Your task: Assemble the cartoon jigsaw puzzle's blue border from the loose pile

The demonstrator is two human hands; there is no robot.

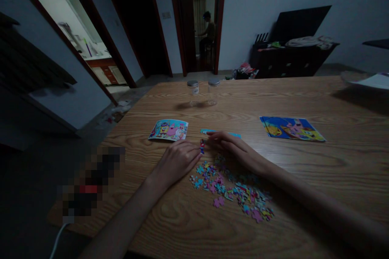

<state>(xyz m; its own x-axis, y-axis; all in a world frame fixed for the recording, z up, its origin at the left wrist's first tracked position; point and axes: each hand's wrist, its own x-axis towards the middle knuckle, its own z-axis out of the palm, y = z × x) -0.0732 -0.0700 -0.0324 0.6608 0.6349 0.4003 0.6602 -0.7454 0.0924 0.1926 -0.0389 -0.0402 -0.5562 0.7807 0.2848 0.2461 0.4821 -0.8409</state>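
My left hand (181,157) rests low over the wooden table with its fingers bent together. At its fingertips is a small red and blue puzzle piece (202,146), seemingly pinched there. Across from it, my right hand (232,145) reaches in from the right, fingers stretched out and slightly apart. Those fingers partly cover a light-blue strip (234,134), which looks like joined puzzle pieces. Whether they touch the strip I cannot tell. A loose pile of multicoloured puzzle pieces (219,184) spreads between my forearms.
A cartoon picture sheet (169,130) lies at the left, another picture card (293,128) at the right. Two clear jars with metal lids (193,93) (213,92) stand farther back. A blurred-out dark object (94,186) sits near the left edge. A person (209,30) sits beyond the doorway.
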